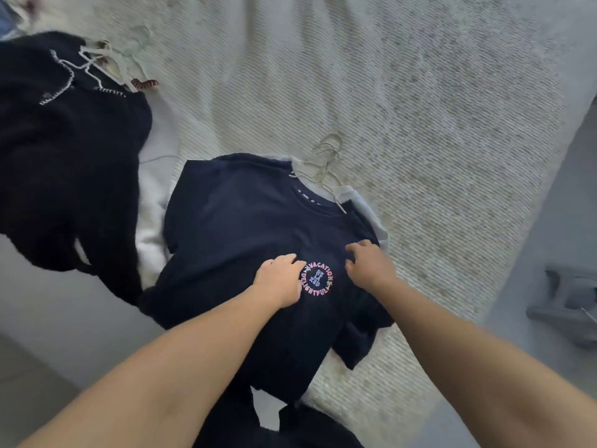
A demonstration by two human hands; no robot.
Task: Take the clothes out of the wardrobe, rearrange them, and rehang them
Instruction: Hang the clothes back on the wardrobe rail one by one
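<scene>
The navy tee (245, 240) is showing soft matt cloth, its round logo (317, 279) looking stitched or printed in pink. The bed cover (403, 101) is reading as coarse ribbed weave. The hanger (326, 163) is looking like thin pale wire. At far left, the black knit (64, 163) is appearing fuzzy with white stitching.

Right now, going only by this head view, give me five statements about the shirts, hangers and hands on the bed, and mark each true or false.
1. Both hands rest on the navy T-shirt. True: the left hand and right hand flank its round logo.
2. The logo is a plain white square. False: it is a ring of pink lettering.
3. Pale wire hangers lie at the T-shirt's collar. True.
4. The black garment with white stitching lies to the right. False: it is on the left.
5. The T-shirt hangs in a wardrobe. False: it lies flat on the pale bedspread.
</scene>
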